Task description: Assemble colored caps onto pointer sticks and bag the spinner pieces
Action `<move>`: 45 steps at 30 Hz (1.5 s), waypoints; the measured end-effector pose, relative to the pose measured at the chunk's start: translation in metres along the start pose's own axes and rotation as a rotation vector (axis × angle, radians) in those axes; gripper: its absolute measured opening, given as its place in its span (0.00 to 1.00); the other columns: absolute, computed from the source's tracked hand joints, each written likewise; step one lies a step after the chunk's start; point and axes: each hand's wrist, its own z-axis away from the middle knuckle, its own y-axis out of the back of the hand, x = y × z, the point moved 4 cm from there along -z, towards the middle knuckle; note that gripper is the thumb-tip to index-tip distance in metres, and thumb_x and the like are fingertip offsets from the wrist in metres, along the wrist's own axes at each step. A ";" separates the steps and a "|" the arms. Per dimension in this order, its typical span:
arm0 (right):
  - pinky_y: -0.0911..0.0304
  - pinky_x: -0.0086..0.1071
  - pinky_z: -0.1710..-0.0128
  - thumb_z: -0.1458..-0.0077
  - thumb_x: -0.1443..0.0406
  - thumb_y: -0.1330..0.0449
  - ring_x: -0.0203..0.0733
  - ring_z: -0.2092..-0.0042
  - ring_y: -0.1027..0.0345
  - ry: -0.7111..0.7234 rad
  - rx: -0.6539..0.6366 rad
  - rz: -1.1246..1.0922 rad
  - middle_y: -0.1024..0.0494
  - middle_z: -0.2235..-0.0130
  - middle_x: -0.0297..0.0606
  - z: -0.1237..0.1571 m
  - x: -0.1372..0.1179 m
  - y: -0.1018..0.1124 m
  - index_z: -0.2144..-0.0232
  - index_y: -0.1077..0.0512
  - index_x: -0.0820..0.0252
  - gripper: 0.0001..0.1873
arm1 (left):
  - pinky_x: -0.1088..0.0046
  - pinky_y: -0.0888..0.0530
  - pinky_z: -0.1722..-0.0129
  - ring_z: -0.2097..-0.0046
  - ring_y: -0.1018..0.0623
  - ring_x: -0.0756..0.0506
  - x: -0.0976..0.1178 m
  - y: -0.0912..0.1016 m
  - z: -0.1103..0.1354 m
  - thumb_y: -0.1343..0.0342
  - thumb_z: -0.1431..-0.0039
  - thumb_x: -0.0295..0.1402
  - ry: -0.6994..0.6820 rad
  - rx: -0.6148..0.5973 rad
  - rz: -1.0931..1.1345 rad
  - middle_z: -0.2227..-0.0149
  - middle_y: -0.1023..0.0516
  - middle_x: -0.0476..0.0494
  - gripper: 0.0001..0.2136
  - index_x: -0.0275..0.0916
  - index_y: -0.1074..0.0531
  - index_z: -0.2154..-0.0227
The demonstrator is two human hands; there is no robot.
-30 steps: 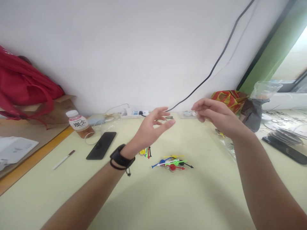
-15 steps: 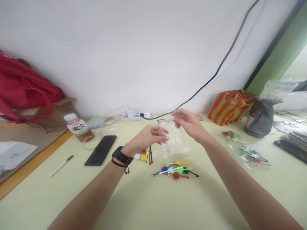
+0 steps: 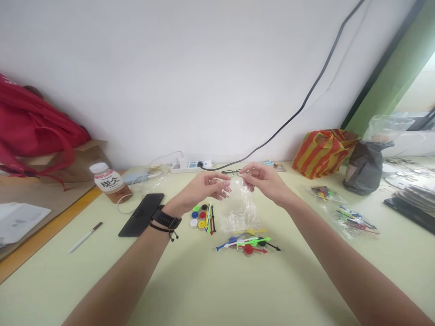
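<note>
My left hand (image 3: pixel 205 186) and my right hand (image 3: pixel 265 179) each pinch the top edge of a small clear plastic bag (image 3: pixel 239 210), which hangs between them above the table. Under the bag lies a pile of coloured plastic arrow pieces and discs (image 3: pixel 249 242). A second cluster of coloured discs and sticks (image 3: pixel 203 216) lies just below my left hand. A black watch sits on my left wrist.
A black phone (image 3: pixel 141 208), a white pen (image 3: pixel 84 237) and a drink bottle (image 3: pixel 108 181) lie left. A power strip (image 3: pixel 192 165) runs along the wall. Right stand a striped bag (image 3: pixel 322 151), a grey pouch (image 3: pixel 365 167) and clear bags of coloured pieces (image 3: pixel 353 222).
My right hand brought the clear bag from the far right in toward the middle. My left hand closed on its other edge, and both hands now hold it over the coloured pieces.
</note>
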 end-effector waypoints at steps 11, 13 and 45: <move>0.28 0.35 0.62 0.49 0.63 0.27 0.39 0.65 0.25 -0.157 -0.118 -0.103 0.22 0.69 0.29 0.004 0.015 0.002 0.34 0.40 0.52 0.44 | 0.65 0.22 0.57 0.60 0.16 0.42 -0.013 0.027 -0.006 0.28 0.45 0.40 -0.076 0.269 0.113 0.63 0.16 0.37 0.17 0.35 0.25 0.60; 0.29 0.33 0.64 0.48 0.62 0.28 0.38 0.67 0.27 -0.161 -0.193 -0.038 0.21 0.68 0.31 0.005 0.012 0.005 0.36 0.35 0.53 0.38 | 0.67 0.22 0.60 0.60 0.16 0.43 -0.010 0.022 -0.003 0.30 0.42 0.42 -0.029 0.121 0.024 0.59 0.16 0.37 0.21 0.37 0.25 0.51; 0.30 0.36 0.52 0.53 0.58 0.24 0.39 0.58 0.25 -0.247 0.018 -0.299 0.19 0.63 0.35 0.000 0.014 0.027 0.63 0.20 0.56 0.16 | 0.63 0.21 0.48 0.56 0.15 0.42 -0.031 0.029 -0.013 0.27 0.45 0.40 -0.100 0.318 0.263 0.57 0.15 0.37 0.21 0.35 0.23 0.52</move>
